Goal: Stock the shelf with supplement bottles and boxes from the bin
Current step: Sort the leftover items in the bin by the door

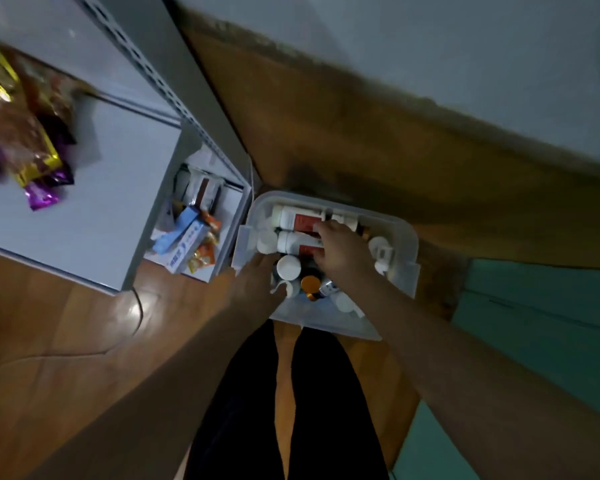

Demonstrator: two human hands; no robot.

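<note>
Two hands in the bin (pixel 400 237): right hand (pixel 340 252) fingers curled over bottle (pixel 293 241), left hand's (pixel 257 277) unclear.

Dim room: brown wood-look floor (pixel 66 327), grey wall (pixel 430 39) with a brown skirting band (pixel 361 133).

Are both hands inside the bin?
Yes, the left hand and right hand both reach in among the bottles in the bin.
</note>
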